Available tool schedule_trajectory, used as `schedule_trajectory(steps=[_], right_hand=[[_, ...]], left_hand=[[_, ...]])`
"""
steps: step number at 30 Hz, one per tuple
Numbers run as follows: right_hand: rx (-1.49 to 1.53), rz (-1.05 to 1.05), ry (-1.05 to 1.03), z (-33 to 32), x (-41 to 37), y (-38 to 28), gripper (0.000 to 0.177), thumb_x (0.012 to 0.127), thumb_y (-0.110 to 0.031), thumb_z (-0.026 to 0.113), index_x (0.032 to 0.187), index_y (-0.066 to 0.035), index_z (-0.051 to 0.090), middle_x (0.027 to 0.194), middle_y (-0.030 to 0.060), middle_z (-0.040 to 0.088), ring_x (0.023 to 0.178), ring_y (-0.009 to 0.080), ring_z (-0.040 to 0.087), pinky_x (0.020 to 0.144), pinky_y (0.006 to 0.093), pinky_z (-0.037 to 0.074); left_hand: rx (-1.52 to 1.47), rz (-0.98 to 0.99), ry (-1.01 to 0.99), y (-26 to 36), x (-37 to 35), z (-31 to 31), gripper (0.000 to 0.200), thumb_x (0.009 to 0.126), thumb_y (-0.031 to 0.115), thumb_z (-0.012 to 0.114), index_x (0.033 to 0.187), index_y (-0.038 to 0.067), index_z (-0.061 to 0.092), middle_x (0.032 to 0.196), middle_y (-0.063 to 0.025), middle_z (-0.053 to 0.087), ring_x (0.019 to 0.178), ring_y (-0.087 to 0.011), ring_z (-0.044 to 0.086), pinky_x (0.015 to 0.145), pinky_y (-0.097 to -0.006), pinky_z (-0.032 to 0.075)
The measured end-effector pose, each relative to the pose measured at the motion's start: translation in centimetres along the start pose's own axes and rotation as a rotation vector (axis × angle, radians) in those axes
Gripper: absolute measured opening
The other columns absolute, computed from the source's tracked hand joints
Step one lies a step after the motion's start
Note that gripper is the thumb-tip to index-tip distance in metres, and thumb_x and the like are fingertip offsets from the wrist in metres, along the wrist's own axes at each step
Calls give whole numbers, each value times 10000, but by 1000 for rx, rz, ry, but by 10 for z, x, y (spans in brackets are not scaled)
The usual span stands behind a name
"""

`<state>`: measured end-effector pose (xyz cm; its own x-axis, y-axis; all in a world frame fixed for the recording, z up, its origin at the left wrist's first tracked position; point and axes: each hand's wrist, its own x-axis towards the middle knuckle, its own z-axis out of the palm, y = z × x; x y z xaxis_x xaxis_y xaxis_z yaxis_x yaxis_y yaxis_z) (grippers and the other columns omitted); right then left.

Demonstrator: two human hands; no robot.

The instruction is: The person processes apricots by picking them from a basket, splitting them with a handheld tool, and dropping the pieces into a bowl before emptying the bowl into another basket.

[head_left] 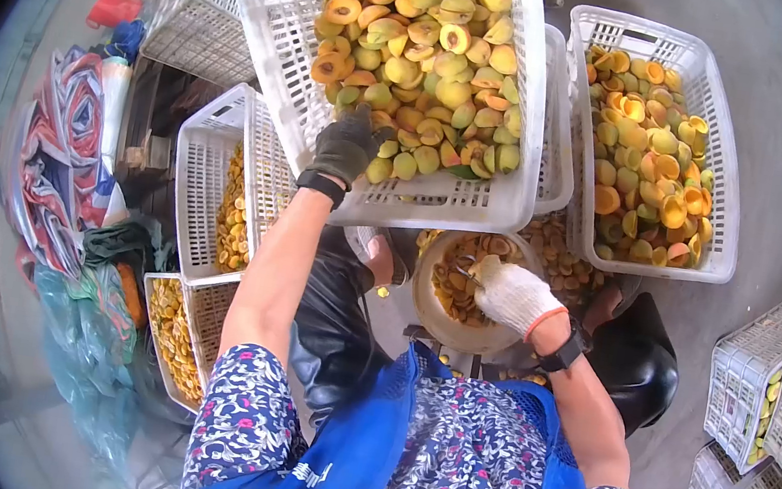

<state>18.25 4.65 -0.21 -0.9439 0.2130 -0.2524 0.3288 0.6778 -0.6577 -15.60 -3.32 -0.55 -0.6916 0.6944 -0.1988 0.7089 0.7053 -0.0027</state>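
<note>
My left hand (349, 145), in a dark glove, reaches over the near wall of a white plastic crate (287, 57). Its fingers are apart and touch the yellow-green peach halves (437, 74) heaped there; some halves still hold their stones. A pale knitted glove covers my right hand (512, 297), which is closed around a small metal tool (470, 274), its exact kind mostly hidden. That hand is above a round bowl (463, 334) between my knees, partly filled with brownish-orange stones and scraps (453, 289).
At the right a white crate (724, 213) holds hollowed peach halves (659, 173). Crates with orange pieces (177, 344) stand at the left, beside crumpled striped sheeting (73, 136) and clear plastic (80, 360). Stacked crates (751, 369) line the far right.
</note>
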Motion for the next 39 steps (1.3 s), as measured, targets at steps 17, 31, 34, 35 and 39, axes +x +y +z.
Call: schedule_trajectory(steps=[17, 31, 34, 35, 39], right_hand=[[74, 92, -49, -11, -11, -2, 290, 862, -264, 527, 967, -59, 702, 952, 180, 692, 851, 338, 667, 771, 426, 518], [-72, -149, 427, -23, -15, 30, 217, 842, -138, 577, 1013, -5, 571, 813, 221, 603, 762, 392, 616, 673, 441, 515], [-239, -271, 581, -28, -10, 25, 92, 771, -61, 588, 856, -44, 620, 855, 143, 610, 722, 302, 623, 609, 377, 524], [-240, -314, 637, -28, -9, 23, 90, 768, -65, 593, 852, -42, 618, 860, 146, 610, 733, 305, 624, 608, 382, 523], [-282, -291, 605, -26, -2, 16, 105, 762, -65, 603, 863, -44, 620, 878, 137, 612, 751, 298, 621, 616, 382, 520]], left_hand=[[-211, 123, 297, -11, -1, 44, 428, 780, 172, 593, 1175, 26, 523, 1172, -274, 560, 1080, -442, 531, 887, -476, 452], [-1761, 164, -548, 106, -95, -77, 575, 828, 16, 590, 1372, 9, 403, 1236, -111, 527, 1035, -198, 589, 759, -378, 595], [-1577, 168, -516, 112, -86, -67, 601, 843, 2, 590, 1402, 3, 368, 1290, -108, 529, 899, -127, 600, 614, -271, 558], [-1423, 179, -477, 112, -85, -63, 603, 851, -3, 586, 1411, 7, 362, 1307, -103, 530, 840, -101, 601, 559, -235, 531], [-1287, 201, -342, 117, -86, -52, 597, 856, 45, 614, 1406, -3, 386, 1227, -101, 574, 748, -103, 586, 524, -213, 478]])
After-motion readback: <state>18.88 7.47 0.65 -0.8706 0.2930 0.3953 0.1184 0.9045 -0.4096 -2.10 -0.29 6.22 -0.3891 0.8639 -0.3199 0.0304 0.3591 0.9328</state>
